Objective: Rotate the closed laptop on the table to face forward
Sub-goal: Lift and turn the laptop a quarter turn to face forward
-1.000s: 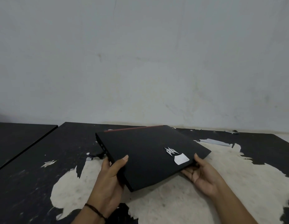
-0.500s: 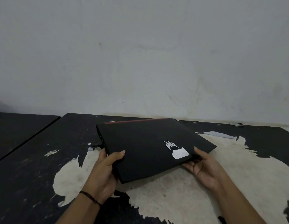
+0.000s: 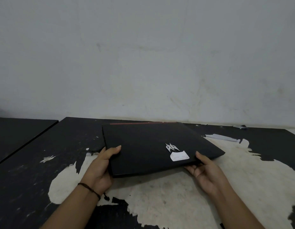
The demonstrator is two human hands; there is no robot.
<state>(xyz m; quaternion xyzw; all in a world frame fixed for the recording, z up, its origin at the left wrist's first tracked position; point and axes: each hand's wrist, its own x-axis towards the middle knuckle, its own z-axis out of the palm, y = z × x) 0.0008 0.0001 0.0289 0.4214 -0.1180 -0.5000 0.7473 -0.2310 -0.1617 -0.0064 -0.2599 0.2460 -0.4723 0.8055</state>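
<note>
Gripping the closed laptop (image 3: 153, 146) with left hand (image 3: 99, 169) and right hand (image 3: 204, 171) — its long axis runs skewed, right corner farther from me.

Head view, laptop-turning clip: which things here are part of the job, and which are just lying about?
Part of the job:
- closed black laptop, lid down
- left hand, grip on its left edge
- right hand, holding its near right edge
- table under it

Lying about:
- torn paper scrap on the table behind the laptop
- second dark table at left
</note>
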